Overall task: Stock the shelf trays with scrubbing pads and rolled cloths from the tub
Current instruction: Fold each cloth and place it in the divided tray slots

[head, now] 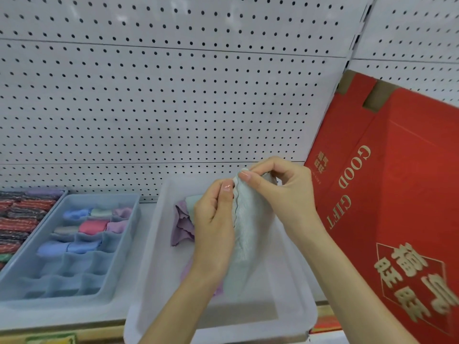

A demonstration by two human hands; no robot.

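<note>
Left hand (pixel 214 228) and right hand (pixel 282 192) pinching pale cloth (pixel 250 234), tub (pixel 155 249) beneath, red box (pixel 397 175) beside

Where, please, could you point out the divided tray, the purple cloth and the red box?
divided tray (pixel 72 284): head view, an empty front compartment.
purple cloth (pixel 182 225): head view, its wrinkled middle.
red box (pixel 397 194): head view, its lettered side.

Forearms (pixel 173 301) bare — thumbnails (pixel 227 187) glossy, rounded.
</note>
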